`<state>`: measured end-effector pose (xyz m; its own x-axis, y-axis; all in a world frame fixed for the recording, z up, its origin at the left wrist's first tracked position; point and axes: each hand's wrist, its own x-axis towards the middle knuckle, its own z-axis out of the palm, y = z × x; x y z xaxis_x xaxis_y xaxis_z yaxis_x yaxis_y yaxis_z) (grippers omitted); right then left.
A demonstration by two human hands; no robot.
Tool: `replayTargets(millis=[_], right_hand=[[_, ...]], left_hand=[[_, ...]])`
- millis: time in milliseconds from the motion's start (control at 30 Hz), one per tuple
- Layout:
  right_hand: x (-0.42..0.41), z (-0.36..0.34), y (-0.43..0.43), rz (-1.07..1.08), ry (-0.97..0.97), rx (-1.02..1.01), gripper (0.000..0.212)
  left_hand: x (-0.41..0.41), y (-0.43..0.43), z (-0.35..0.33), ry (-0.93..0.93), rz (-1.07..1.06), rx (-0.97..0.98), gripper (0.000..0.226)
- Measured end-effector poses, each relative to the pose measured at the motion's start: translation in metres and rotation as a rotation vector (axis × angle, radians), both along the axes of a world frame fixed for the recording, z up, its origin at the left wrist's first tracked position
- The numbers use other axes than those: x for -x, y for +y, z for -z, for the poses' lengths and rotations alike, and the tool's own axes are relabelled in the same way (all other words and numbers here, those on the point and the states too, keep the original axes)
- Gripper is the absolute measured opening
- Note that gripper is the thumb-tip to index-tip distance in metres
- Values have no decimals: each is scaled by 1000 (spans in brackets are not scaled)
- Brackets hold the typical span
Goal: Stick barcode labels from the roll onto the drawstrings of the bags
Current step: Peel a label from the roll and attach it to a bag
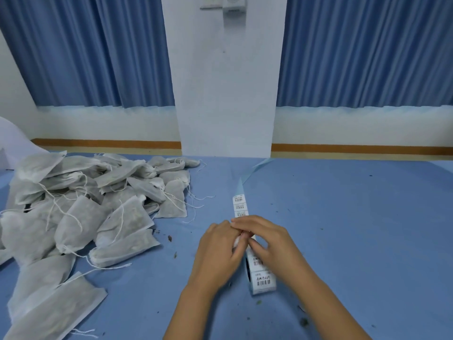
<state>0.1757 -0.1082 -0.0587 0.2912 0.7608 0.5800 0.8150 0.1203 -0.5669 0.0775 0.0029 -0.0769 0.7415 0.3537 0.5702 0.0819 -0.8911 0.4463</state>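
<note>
STEP: I read this as peeling a label | lower centre: right hand (267, 244) pinches label strip (240, 206); left hand (218, 249) fingers curled, on what I cannot tell | label roll (262, 280) just below | bags (81, 212) heaped left | NEXT: needs a drawstring fetched

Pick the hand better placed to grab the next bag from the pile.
Left, probably. The pile of bags lies on the side of the left hand; the right hand sits over the label roll and would have to cross the left to reach it.
</note>
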Motion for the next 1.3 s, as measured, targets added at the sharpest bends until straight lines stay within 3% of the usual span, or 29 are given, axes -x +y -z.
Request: replayTargets(millis=[167,267,367,500,600,733,833,900,1033,1100,1200,1300], right_hand=[[-10,3,-2,122,46,-156,7],[-11,5,-5,141,69,-156,8],[-10,11,-6,168,-78,-14,9],[-11,15,-5,293,-148,129,11],[-13,17,-8,361,-145,111,11],[-18,19,-17,466,30,-72,11],[-18,19,-16,480,124,-102,22],[-16,17,-14,450,79,-93,19],[-6,10,-8,289,-212,-95,5],[-2,8,-7,222,-296,-116,7],[0,4,-11,226,-322,-162,18],[-3,1,-14,288,-300,-166,22]], left_hand=[[4,4,0,-94,60,35,23],[7,2,1,-153,91,145,13],[11,1,5,-175,103,230,14],[23,8,8,-170,23,203,20],[29,8,7,-178,-19,233,17],[31,3,-3,-245,99,565,19],[30,-1,-10,-402,226,823,12],[28,-2,-11,-485,219,899,6],[23,-1,-10,-503,178,860,20],[22,2,-6,-412,161,701,30],[21,3,-1,-198,104,444,27],[18,3,1,-132,137,422,15]])
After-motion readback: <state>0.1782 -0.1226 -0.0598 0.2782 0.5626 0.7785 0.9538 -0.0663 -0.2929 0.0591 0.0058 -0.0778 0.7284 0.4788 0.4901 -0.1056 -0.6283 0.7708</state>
